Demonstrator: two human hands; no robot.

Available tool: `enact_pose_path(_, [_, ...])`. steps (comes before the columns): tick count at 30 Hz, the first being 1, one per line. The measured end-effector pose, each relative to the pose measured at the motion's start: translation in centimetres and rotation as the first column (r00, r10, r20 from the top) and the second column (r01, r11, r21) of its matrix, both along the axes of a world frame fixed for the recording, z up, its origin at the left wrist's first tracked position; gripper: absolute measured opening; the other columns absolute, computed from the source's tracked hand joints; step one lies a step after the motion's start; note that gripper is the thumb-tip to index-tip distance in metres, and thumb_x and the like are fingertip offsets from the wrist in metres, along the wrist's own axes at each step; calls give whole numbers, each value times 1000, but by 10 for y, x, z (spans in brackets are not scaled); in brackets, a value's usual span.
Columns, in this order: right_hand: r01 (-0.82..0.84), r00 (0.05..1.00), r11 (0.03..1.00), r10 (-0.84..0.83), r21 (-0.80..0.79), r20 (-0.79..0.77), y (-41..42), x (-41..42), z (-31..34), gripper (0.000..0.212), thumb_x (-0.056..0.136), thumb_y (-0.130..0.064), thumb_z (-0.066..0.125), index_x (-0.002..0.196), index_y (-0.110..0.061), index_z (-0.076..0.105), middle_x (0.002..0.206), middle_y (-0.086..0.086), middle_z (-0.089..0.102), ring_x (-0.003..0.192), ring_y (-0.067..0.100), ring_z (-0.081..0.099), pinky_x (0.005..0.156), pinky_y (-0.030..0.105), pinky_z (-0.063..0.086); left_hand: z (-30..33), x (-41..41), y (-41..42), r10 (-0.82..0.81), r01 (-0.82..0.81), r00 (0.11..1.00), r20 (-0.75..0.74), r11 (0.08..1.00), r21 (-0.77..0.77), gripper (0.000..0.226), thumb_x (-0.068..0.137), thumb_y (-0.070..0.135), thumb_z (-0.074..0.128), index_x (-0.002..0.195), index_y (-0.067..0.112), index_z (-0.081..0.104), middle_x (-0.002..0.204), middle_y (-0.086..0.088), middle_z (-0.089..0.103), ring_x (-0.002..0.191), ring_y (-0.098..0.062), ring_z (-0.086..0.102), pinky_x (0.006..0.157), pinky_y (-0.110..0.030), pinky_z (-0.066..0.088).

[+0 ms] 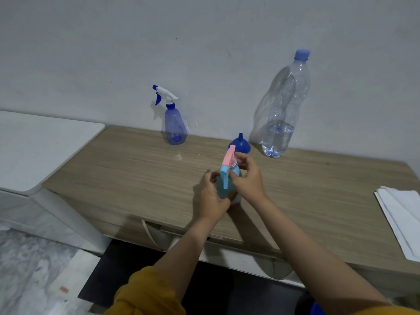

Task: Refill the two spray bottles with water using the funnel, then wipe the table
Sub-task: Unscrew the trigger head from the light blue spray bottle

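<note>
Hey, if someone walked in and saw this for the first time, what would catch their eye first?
Probably the two hands at the middle of the wooden table: the left hand grips the light blue spray bottle while the right hand holds its pink top. Behind them, against the wall, stand a tall clear water bottle, a blue funnel and a blue spray bottle.

Left hand point(212, 196) grips light-blue spray bottle point(223, 187) body; right hand point(246, 178) holds its neck, above wooden table point(136, 169).
</note>
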State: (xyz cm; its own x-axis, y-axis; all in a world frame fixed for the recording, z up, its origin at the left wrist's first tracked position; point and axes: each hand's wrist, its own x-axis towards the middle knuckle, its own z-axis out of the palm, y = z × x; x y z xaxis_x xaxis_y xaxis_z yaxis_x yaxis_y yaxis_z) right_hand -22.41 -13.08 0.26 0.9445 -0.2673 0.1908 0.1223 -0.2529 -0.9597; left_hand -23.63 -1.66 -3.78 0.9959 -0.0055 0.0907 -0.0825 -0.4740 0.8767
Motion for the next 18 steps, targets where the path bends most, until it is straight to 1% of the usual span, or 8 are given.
enact_pose_path(2, [31, 1000, 999, -31, 6, -2, 1, 0, 2, 34, 77, -5, 74, 108, -10, 60, 101, -6, 64, 92, 0, 58, 77, 9, 45, 1, 0, -1, 18, -18, 1000, -7, 1000, 4, 62, 69, 17, 75, 121, 27, 43, 103, 15, 61, 91, -11, 64, 62, -8, 43])
enact_pose_path(4, [42, 999, 999, -42, -3, 5, 3, -1, 4, 28, 77, -7, 74, 102, -10, 62, 94, -8, 64, 88, -2, 58, 75, 8, 45, 2, -1, 0, 15, -15, 1000, -2, 1000, 10, 64, 68, 18, 75, 121, 29, 42, 105, 16, 60, 93, -10, 63, 67, -16, 48])
enact_pose_path(6, [51, 999, 999, -51, 7, 16, 3, 0, 6, 24, 78, -6, 73, 98, -11, 63, 90, -7, 66, 85, -2, 60, 76, 11, 47, 2, -2, 0, -1, 1, 1000, -5, 1000, -6, 64, 69, 14, 75, 122, 26, 42, 112, 13, 60, 97, -9, 61, 63, -8, 44])
enact_pose_path(8, [45, 999, 999, -46, 30, 29, 4, 1, 9, 22, 79, -4, 70, 98, -14, 65, 92, -4, 69, 91, 7, 64, 81, 23, 51, 2, -2, 1, -6, 6, 1000, -3, 1000, 6, 64, 69, 14, 75, 122, 26, 41, 116, 9, 60, 98, -10, 61, 59, -8, 41])
enact_pose_path(10, [63, 997, 997, -65, 34, 51, 3, 2, 16, 19, 80, -8, 70, 94, -21, 68, 94, -5, 70, 95, 15, 65, 84, 29, 52, 2, -3, 0, -9, 8, 1000, 12, 1000, 13, 64, 70, 18, 77, 122, 23, 41, 116, 8, 59, 98, -11, 60, 58, -7, 40])
enact_pose_path(13, [93, 990, 992, -101, 87, 97, -1, 4, 34, 23, 80, -6, 71, 86, -28, 68, 94, 1, 71, 86, 5, 65, 80, 25, 51, 3, -2, -2, 6, -5, 1000, 26, 1000, -20, 65, 69, 25, 82, 121, 17, 43, 115, 6, 59, 98, -9, 57, 61, -2, 38])
enact_pose_path(16, [104, 978, 982, -130, 161, 161, -9, 4, 59, 21, 79, 0, 73, 91, -16, 65, 81, -7, 65, 71, -7, 60, 68, 12, 46, 0, 0, -3, 13, -13, 999, 40, 1000, -22, 65, 68, 26, 84, 119, 20, 43, 115, 4, 62, 98, -11, 59, 62, -5, 39])
enact_pose_path(18, [130, 961, 962, -181, 239, 209, -17, 5, 75, 26, 79, 5, 71, 98, -8, 59, 84, -2, 65, 72, -3, 63, 65, 15, 50, -2, 0, -2, 7, -6, 999, 52, 1000, -5, 65, 68, 30, 83, 117, 26, 41, 116, 6, 61, 99, -10, 59, 65, -8, 42])
